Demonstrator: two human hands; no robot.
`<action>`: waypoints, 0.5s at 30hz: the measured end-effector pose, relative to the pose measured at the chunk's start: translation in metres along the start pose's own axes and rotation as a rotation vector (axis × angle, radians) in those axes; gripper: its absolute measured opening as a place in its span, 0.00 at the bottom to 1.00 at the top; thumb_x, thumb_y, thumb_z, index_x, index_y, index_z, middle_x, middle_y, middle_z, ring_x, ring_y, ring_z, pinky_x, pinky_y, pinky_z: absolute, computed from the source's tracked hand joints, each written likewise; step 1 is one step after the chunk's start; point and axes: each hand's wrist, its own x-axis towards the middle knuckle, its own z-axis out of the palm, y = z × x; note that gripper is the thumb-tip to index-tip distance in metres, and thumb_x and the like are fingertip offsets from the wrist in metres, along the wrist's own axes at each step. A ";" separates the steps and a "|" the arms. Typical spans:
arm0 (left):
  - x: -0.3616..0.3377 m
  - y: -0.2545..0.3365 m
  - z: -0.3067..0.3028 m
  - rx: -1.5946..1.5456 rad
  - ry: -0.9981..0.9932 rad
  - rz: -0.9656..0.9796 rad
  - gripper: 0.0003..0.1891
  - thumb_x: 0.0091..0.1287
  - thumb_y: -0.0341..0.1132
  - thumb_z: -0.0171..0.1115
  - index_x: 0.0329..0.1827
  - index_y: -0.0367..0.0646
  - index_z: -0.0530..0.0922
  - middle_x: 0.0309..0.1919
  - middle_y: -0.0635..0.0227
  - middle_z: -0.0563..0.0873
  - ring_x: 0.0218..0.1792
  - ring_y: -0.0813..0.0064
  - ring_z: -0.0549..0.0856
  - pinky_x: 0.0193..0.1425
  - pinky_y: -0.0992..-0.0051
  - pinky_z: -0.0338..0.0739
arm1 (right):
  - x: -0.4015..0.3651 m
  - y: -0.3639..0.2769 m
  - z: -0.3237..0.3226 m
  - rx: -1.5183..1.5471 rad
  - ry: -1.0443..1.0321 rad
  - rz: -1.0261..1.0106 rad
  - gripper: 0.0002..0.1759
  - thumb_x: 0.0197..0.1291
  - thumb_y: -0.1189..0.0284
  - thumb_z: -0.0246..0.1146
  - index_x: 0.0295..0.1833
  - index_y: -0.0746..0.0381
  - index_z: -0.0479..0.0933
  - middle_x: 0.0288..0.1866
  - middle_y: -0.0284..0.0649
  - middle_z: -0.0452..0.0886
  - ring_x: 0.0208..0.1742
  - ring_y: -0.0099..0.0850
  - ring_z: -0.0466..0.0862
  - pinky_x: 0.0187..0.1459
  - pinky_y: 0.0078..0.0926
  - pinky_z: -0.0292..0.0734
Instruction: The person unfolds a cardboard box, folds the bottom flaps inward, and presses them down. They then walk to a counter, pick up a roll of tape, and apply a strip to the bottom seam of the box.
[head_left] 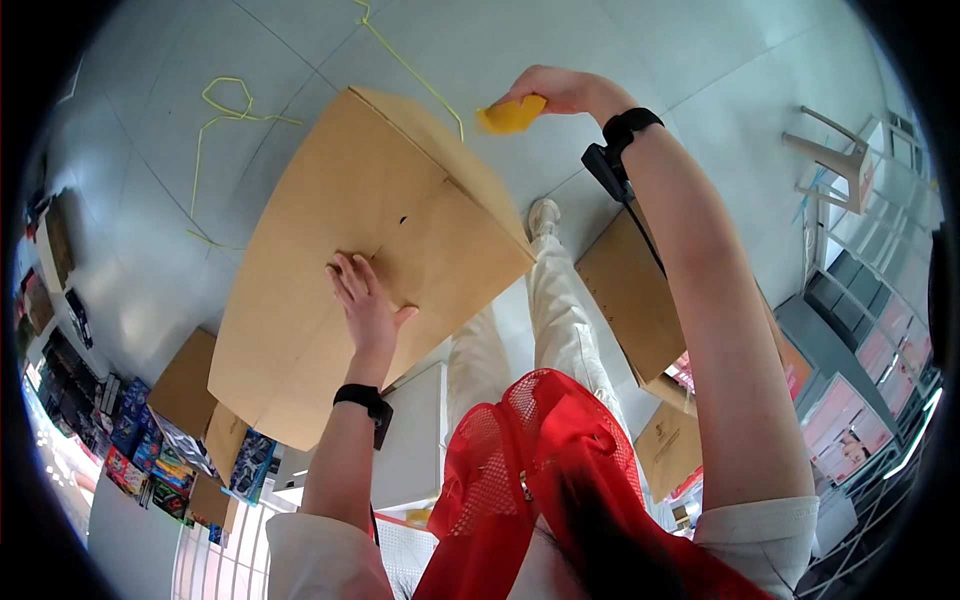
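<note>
A large brown cardboard box [310, 210] fills the left centre of the head view. Flat on its broad face lies my left hand [365, 300], fingers spread, holding nothing. A small dark hole or mark shows on the cardboard above that hand. Beyond the box's right edge, above the floor, my right hand [556, 92] is closed round a yellow object [512, 115], perhaps a box cutter; the hand hides part of it. The yellow object and the box are apart.
Yellow strapping [240, 117] lies on the grey floor [480, 40]. Another open cardboard box [632, 290] stands right of my legs. A stool [845, 165] and wire racks are at the right. Boxes and colourful packages [150, 450] sit at the lower left.
</note>
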 end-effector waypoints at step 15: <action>0.000 0.000 -0.003 0.164 -0.027 0.027 0.61 0.38 0.59 0.70 0.67 0.26 0.48 0.68 0.37 0.43 0.68 0.40 0.45 0.72 0.56 0.45 | 0.014 0.002 0.061 -0.018 -0.116 0.010 0.10 0.54 0.71 0.55 0.36 0.67 0.74 0.39 0.38 0.78 0.40 0.26 0.79 0.46 0.21 0.75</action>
